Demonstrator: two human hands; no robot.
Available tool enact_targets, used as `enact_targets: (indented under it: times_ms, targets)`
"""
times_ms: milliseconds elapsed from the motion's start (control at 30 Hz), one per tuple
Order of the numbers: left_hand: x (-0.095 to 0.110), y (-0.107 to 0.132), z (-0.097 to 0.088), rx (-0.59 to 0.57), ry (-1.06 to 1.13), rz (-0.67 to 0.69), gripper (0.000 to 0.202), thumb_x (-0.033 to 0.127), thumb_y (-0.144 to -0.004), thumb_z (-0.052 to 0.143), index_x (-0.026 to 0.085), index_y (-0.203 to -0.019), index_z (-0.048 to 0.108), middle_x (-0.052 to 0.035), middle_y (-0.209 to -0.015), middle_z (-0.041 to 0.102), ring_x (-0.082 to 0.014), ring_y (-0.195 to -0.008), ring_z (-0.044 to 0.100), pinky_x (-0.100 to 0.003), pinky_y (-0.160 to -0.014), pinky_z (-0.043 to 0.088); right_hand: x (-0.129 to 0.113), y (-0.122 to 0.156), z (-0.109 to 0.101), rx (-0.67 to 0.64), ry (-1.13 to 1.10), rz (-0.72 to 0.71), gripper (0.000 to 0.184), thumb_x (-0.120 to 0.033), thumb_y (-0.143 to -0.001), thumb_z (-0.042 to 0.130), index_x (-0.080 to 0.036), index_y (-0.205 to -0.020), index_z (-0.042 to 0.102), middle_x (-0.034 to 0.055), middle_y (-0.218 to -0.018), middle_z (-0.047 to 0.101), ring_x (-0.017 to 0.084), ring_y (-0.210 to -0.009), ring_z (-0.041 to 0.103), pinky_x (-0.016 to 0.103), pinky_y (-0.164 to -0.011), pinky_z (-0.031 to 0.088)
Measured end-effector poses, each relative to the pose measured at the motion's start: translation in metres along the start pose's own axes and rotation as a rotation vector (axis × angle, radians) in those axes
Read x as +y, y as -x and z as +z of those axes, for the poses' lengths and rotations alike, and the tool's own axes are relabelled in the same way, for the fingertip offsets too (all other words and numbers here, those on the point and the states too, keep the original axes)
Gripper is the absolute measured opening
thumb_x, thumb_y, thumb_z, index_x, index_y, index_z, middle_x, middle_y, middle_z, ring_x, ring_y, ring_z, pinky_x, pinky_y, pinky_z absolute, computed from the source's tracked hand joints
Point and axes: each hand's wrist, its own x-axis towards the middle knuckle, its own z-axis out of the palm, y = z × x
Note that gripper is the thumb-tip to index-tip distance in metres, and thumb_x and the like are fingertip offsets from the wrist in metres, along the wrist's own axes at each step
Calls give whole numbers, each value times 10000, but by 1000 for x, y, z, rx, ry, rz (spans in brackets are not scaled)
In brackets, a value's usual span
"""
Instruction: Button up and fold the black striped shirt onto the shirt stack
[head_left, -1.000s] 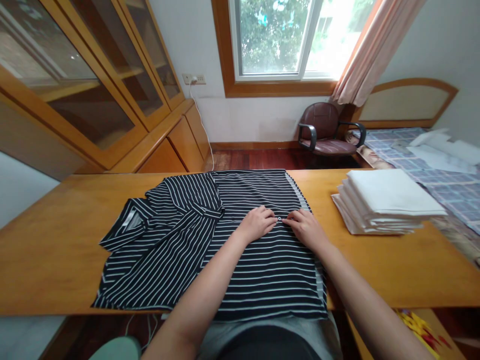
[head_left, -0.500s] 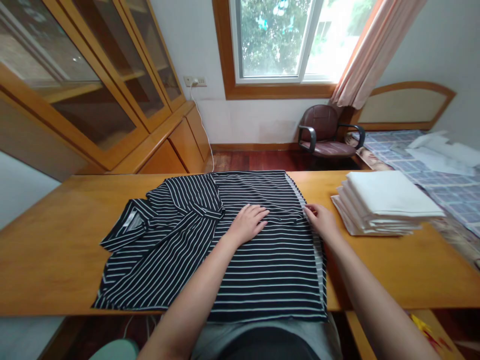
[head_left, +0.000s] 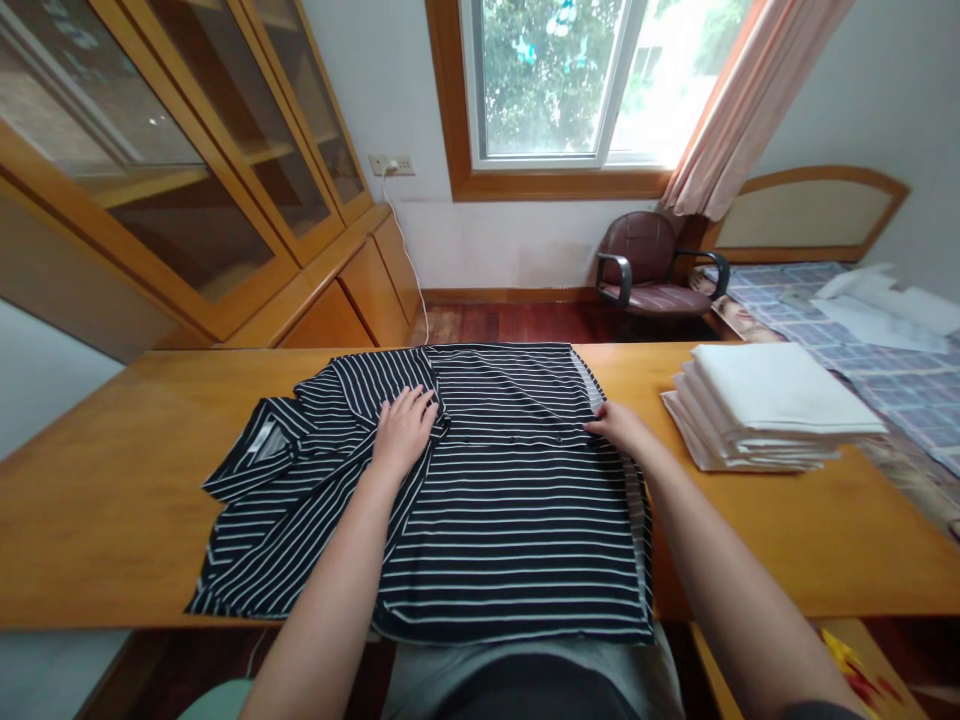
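Note:
A black shirt with white stripes (head_left: 517, 540) lies spread on the wooden table (head_left: 97, 480), its collar at the left and its hem at the right. Small dark buttons run along its middle. My left hand (head_left: 405, 425) rests palm down, fingers spread, on the bunched cloth in the shirt's upper part. At the hem, my right hand (head_left: 611, 425) pinches the end of the button edge between thumb and fingers. The paler inside of the cloth shows along the hem beside it.
A stack of folded white cloths (head_left: 772, 405) stands on the table to the right. Beyond the table are a maroon armchair (head_left: 645, 265) and a bed (head_left: 862, 320) with a checked cover. A glass-doored cabinet (head_left: 225, 150) stands at the left.
My left hand has slid left across the shirt from its middle to the bunched upper part. My right hand has shifted slightly left, still at the hem.

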Motion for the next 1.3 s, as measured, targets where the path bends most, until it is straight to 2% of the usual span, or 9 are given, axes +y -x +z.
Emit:
enact_targets:
  times_ms: [100, 233, 367, 500, 667, 800, 1100, 1233, 1300]
  targets:
    - [-22, 4, 3, -70, -4, -103, 543, 478, -1038, 239, 233, -1446, 499, -75, -1567, 414, -299, -1482, 301, -608, -1183, 244, 1, -1, 0, 5, -66, -33, 171, -245, -649, 765, -193, -662, 603, 6, -663, 648, 192, -702, 623, 258, -613, 410]
    - [-42, 11, 9, -110, -62, -126, 561, 498, -1032, 223, 247, -1461, 485, -63, -1589, 377, -300, -1494, 276, -613, -1187, 228, 5, -1, 0, 59, -196, -52, 102, -274, -756, 636, -196, -813, 604, -2, -733, 661, 164, -693, 622, 252, -619, 436]
    - [-48, 17, 13, -118, -116, -98, 568, 504, -1031, 209, 261, -1475, 469, -47, -1595, 366, -284, -1502, 260, -599, -1206, 184, 16, -2, -4, 117, -286, -32, 228, -332, -819, 570, -183, -990, 594, -4, -728, 632, 164, -659, 618, 250, -577, 438]
    - [-49, 17, 14, -109, -128, -91, 571, 510, -1029, 216, 262, -1479, 465, -44, -1599, 359, -283, -1501, 262, -590, -1208, 186, 24, 1, -7, 159, -335, -22, 319, -365, -796, 626, -186, -1058, 604, -14, -700, 609, 172, -637, 602, 254, -558, 409]
    - [-48, 18, 13, -105, -127, -93, 567, 508, -1029, 221, 260, -1472, 474, -43, -1594, 369, -281, -1498, 268, -589, -1208, 188, 28, 11, -8, 131, -237, -35, 298, -331, -791, 652, -195, -1055, 625, -13, -733, 654, 167, -662, 619, 258, -609, 404]
    - [-48, 17, 14, -103, -119, -97, 575, 515, -1028, 209, 264, -1474, 470, -39, -1596, 366, -278, -1500, 263, -583, -1211, 183, 30, 18, -8, 98, -173, -42, 328, -293, -817, 621, -196, -1131, 614, -16, -737, 674, 160, -621, 628, 260, -605, 404]
    - [-50, 17, 15, -122, -110, -101, 593, 537, -1023, 197, 272, -1488, 452, -35, -1608, 341, -280, -1509, 238, -585, -1215, 164, 28, 18, -8, 109, 18, -84, 407, -195, -780, 627, -193, -1186, 624, 21, -790, 713, 198, -733, 658, 261, -631, 414]
    - [-50, 19, 17, -130, -118, -95, 588, 536, -1022, 210, 276, -1498, 437, -32, -1610, 337, -278, -1510, 236, -587, -1217, 159, 26, 15, -11, 124, 121, -19, 399, -183, -803, 592, -192, -1200, 629, 72, -847, 724, 238, -786, 671, 297, -664, 447]
    - [-49, 21, 17, -131, -125, -94, 587, 533, -1022, 214, 272, -1499, 436, -30, -1612, 332, -280, -1510, 235, -586, -1217, 158, 24, 14, -10, 193, 186, -18, 366, -198, -835, 566, -171, -1191, 646, 128, -912, 715, 272, -838, 672, 343, -715, 475]
